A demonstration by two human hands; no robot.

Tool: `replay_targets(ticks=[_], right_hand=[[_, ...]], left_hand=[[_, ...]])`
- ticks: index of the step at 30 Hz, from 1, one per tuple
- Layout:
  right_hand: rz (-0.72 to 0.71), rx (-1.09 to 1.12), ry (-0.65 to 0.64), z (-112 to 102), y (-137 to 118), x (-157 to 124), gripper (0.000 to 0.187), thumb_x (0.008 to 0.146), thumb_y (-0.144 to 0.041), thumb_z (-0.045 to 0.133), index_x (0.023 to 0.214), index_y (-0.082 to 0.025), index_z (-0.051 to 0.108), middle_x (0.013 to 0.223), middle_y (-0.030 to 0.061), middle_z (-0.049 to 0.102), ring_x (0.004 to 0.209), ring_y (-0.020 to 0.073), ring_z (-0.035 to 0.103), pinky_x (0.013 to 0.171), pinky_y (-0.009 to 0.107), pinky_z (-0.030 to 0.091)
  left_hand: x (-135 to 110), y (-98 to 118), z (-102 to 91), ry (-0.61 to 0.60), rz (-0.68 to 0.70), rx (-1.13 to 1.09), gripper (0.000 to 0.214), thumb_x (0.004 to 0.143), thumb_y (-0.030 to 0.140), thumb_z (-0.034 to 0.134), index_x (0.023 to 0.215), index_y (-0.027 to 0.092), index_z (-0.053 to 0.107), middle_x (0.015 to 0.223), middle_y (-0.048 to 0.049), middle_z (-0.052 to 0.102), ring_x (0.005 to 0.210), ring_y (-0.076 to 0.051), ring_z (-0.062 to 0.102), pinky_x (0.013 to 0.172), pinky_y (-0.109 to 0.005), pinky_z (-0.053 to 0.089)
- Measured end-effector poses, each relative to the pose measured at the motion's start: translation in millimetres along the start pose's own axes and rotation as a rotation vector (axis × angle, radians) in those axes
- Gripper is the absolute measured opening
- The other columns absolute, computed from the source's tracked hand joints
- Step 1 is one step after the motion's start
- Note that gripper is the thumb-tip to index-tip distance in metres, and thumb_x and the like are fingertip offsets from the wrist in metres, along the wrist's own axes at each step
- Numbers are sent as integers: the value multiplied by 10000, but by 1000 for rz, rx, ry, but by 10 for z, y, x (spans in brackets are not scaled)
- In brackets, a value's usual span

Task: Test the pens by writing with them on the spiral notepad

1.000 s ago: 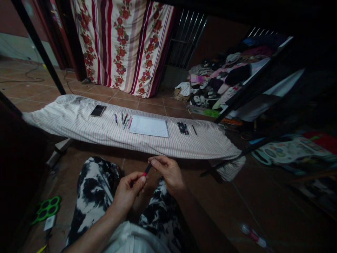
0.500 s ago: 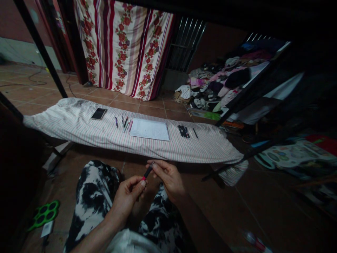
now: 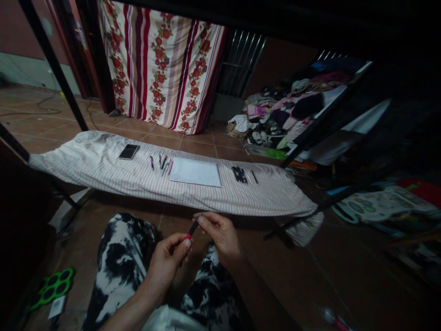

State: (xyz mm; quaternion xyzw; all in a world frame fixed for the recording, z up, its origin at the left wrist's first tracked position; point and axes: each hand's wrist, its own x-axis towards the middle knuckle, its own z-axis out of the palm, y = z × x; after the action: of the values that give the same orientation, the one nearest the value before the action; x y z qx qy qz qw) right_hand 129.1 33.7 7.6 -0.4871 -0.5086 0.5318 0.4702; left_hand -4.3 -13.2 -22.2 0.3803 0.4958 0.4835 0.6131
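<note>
Between my two hands is a slim pen (image 3: pixel 193 228), black with a red part at its lower end, tilted up to the right above my knees. My left hand (image 3: pixel 170 253) pinches the red end between thumb and fingers. At the other end, my right hand (image 3: pixel 219 234) closes thumb and fingertips on the pen's tip, which is partly hidden. Beyond my hands, a spiral notebook (image 3: pixel 195 172) lies open on the striped cloth (image 3: pixel 138 184), with faint marks on its page. Several pens (image 3: pixel 164 163) lie left of it, and several black pens (image 3: pixel 239 175) lie to its right.
A phone (image 3: pixel 129 151) rests on the cloth's left part; a single dark pen (image 3: pixel 254 177) lies at the right. Black metal bars (image 3: pixel 57 64) rise at the sides. A green object with round openings (image 3: pixel 57 285) is on the floor at lower left. Clothes (image 3: pixel 279 110) are heaped behind.
My view has shifted very slightly. Both hands stay on the pen in nearly the same pose, and the things on the cloth have not moved.
</note>
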Motion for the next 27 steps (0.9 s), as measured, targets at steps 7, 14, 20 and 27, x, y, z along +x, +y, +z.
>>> replay_targets(ticks=[7,14,20,27], right_hand=[[-17,18,25,-3,12,14,253,684,-416,663,799,-195,706,803,42,695,669,133,559,565,229,397],[-2,7,30,7,13,7,262,691,-419,655,809,-191,707,797,46,691,659,126,546,559,225,397],[-19,44,-13,4,-8,-10,275,712,-416,640,857,-192,705,832,58,691,697,145,567,566,235,405],[18,148,-40,-6,35,-4,264,698,-386,664,866,-186,703,843,65,688,675,135,558,556,234,389]], left_hand=[[30,14,27,4,-1,-5,342,628,448,672,737,125,658,575,12,533,539,-93,449,508,-189,338],[52,10,16,26,34,32,328,640,437,664,746,127,667,622,-7,581,583,-110,480,544,-197,364],[27,17,8,20,1,-5,321,643,433,673,741,128,659,599,10,555,558,-88,460,523,-178,347],[-13,95,31,-45,-69,-70,327,649,447,666,714,128,643,599,12,552,498,-57,428,467,-163,297]])
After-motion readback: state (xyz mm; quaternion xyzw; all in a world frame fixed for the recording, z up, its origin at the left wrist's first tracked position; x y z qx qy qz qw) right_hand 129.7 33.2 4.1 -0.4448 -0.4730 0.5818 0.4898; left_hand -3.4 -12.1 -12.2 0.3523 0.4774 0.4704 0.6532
